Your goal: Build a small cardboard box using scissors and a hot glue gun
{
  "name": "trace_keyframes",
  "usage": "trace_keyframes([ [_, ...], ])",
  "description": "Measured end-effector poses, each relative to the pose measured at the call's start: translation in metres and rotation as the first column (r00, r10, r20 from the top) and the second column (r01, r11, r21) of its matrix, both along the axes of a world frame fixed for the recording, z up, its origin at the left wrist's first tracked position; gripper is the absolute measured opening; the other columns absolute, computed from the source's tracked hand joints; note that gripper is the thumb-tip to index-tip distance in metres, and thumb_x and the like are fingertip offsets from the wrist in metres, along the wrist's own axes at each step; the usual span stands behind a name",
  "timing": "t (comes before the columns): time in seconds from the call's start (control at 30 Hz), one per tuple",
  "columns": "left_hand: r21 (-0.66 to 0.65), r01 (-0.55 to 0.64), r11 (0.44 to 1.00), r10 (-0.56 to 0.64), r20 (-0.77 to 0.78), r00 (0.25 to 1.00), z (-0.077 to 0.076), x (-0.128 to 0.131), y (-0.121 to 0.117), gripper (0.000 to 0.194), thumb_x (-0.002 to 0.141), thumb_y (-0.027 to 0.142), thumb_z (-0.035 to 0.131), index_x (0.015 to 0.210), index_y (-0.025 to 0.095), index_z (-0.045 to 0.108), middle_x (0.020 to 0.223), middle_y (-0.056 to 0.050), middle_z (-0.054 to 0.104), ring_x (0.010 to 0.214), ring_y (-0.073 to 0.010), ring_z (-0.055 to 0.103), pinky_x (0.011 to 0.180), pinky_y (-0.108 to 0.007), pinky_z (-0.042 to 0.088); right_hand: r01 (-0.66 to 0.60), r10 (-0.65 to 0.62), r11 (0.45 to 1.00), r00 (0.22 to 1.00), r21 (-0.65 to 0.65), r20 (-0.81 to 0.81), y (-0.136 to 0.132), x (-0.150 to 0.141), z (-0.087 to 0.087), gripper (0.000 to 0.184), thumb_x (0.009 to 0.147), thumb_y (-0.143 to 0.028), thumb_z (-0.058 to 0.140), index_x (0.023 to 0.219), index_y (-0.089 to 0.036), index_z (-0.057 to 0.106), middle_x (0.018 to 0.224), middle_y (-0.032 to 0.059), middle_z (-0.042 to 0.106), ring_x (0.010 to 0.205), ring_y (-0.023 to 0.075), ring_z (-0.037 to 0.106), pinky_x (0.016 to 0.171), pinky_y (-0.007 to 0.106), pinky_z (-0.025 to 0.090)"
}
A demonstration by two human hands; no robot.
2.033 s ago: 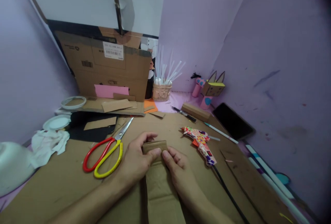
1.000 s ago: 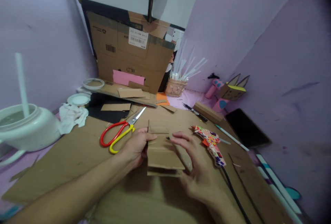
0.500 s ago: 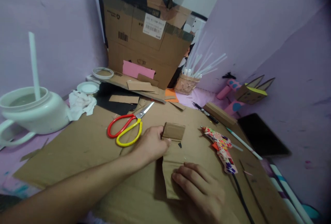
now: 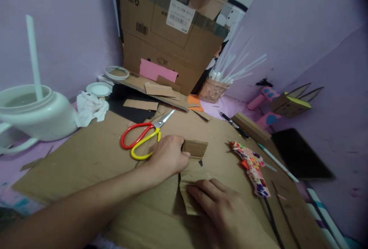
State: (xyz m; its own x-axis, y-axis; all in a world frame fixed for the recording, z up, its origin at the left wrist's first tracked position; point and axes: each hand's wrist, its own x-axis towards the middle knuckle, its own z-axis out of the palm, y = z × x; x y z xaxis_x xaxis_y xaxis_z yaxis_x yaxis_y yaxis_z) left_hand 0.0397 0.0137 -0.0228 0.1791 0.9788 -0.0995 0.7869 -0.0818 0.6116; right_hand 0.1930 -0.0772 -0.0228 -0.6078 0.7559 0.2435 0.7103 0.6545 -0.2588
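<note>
A brown cardboard strip [image 4: 191, 178] lies over the cardboard sheet in front of me, its far end [image 4: 196, 149] folded up as a small flap. My left hand [image 4: 171, 155] is closed on the left side of that flap, thumb toward me. Over the near part of the strip is my right hand [image 4: 221, 199], its fingers bent together on the top face and its thumb hidden. The strip's left edge casts a shadow on the sheet. Just left of my left hand lie scissors [image 4: 143, 138] with red and yellow handles, partly covered by it.
At right are a flower-patterned glue gun [image 4: 253, 168] with a black cord, a pen [image 4: 234, 124] and a dark tablet [image 4: 301, 153]. A white pot [image 4: 43, 118] and crumpled tissue [image 4: 91, 106] stand left. Behind are cardboard scraps [image 4: 140, 105], a cup [image 4: 214, 90] of white sticks and a box [image 4: 169, 46].
The camera view has shifted slightly. My right hand has moved a little farther over the strip, toward its left edge. My left hand still grips the folded flap and now overlaps the yellow scissor handle.
</note>
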Motion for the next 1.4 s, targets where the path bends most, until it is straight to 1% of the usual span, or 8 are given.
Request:
trace_keyframes([
  [0.27, 0.075, -0.076, 0.994, 0.055, 0.243, 0.968, 0.02, -0.011, -0.012, 0.04, 0.073, 0.033, 0.057, 0.11, 0.02, 0.054, 0.09, -0.006, 0.063, 0.076, -0.0205, 0.058, 0.065, -0.03, 0.043, 0.058, -0.038, 0.904, 0.998, -0.424, 0.056, 0.034, -0.003, 0.026, 0.018, 0.077, -0.01, 0.05, 0.076, -0.02, 0.064, 0.072, 0.0037, 0.067, 0.064, 0.015, 0.061, 0.058, 0.022, 0.041],
  [0.37, -0.143, 0.156, 0.977, -0.108, 0.296, 0.949, 0.029, -0.018, -0.034, 0.031, 0.068, 0.036, 0.062, 0.096, 0.026, 0.056, 0.07, 0.003, 0.059, 0.058, -0.0149, 0.054, 0.051, -0.024, 0.038, 0.072, -0.047, 0.859, 0.997, -0.508, 0.062, 0.038, -0.004, 0.029, 0.015, 0.074, -0.009, 0.052, 0.077, -0.018, 0.064, 0.077, 0.0045, 0.068, 0.068, 0.0155, 0.062, 0.06, 0.022, 0.041],
  [0.53, -0.205, 0.242, 0.948, -0.196, 0.223, 0.955, 0.014, -0.017, -0.054, 0.013, 0.068, 0.018, 0.055, 0.079, 0.024, 0.052, 0.073, 0.004, 0.062, 0.068, -0.0163, 0.057, 0.055, -0.024, 0.036, 0.143, -0.156, 0.812, 0.987, -0.566, 0.027, 0.036, -0.006, 0.027, 0.019, 0.07, -0.006, 0.054, 0.084, -0.018, 0.061, 0.078, 0.005, 0.068, 0.069, 0.0174, 0.063, 0.061, 0.024, 0.042],
  [0.7, -0.168, 0.266, 0.949, -0.234, 0.187, 0.954, 0.002, -0.014, -0.052, 0.007, 0.07, 0.015, 0.05, 0.068, 0.021, 0.047, 0.065, 0.003, 0.057, 0.063, -0.0148, 0.054, 0.053, -0.023, 0.034, 0.1, -0.315, 0.749, 0.923, -0.655, -0.219, 0.029, 0.004, 0.024, 0.03, 0.07, 0.0, 0.055, 0.091, -0.022, 0.054, 0.082, -0.0015, 0.068, 0.072, 0.014, 0.063, 0.062, 0.021, 0.044],
  [0.77, -0.112, 0.294, 0.949, -0.275, 0.164, 0.948, 0.001, -0.015, -0.053, 0.008, 0.071, 0.015, 0.049, 0.066, 0.021, 0.046, 0.065, 0.003, 0.057, 0.063, -0.0148, 0.054, 0.055, -0.024, 0.035, 0.116, -0.343, 0.762, 0.907, -0.638, -0.244, 0.024, 0.01, 0.02, 0.027, 0.07, 0.001, 0.058, 0.084, -0.022, 0.056, 0.079, -0.0021, 0.067, 0.07, 0.0134, 0.061, 0.061, 0.021, 0.043],
  [0.93, 0.066, 0.397, 0.915, -0.403, 0.12, 0.908, -0.001, -0.018, -0.06, 0.014, 0.072, 0.008, 0.044, 0.071, 0.02, 0.051, 0.07, 0.0, 0.057, 0.066, -0.0151, 0.055, 0.057, -0.024, 0.039, 0.078, -0.235, 0.913, 0.903, -0.4, -0.359, 0.011, 0.019, -0.001, 0.013, 0.079, -0.008, 0.058, 0.081, -0.019, 0.064, 0.079, 0.0031, 0.063, 0.075, 0.016, 0.059, 0.065, 0.025, 0.044],
  [1.03, 0.108, 0.423, 0.899, -0.432, 0.066, 0.9, -0.003, -0.018, -0.063, 0.015, 0.075, 0.012, 0.044, 0.075, 0.021, 0.055, 0.075, -0.003, 0.059, 0.066, -0.0156, 0.057, 0.057, -0.024, 0.041, 0.107, -0.248, 0.92, 0.903, -0.376, -0.352, 0.009, 0.02, -0.008, 0.011, 0.082, -0.011, 0.057, 0.084, -0.019, 0.064, 0.081, 0.0042, 0.061, 0.076, 0.0158, 0.058, 0.065, 0.025, 0.044],
  [1.4, -0.233, 0.276, 0.932, -0.336, -0.277, 0.9, 0.019, -0.009, -0.053, 0.026, 0.084, 0.032, 0.039, 0.082, 0.02, 0.063, 0.077, -0.007, 0.071, 0.073, -0.0265, 0.066, 0.063, -0.034, 0.043, 0.267, -0.301, 0.927, 0.949, -0.265, -0.098, 0.013, 0.017, -0.01, 0.013, 0.086, -0.021, 0.047, 0.078, -0.017, 0.057, 0.078, 0.0079, 0.062, 0.071, 0.0227, 0.059, 0.06, 0.033, 0.047],
])
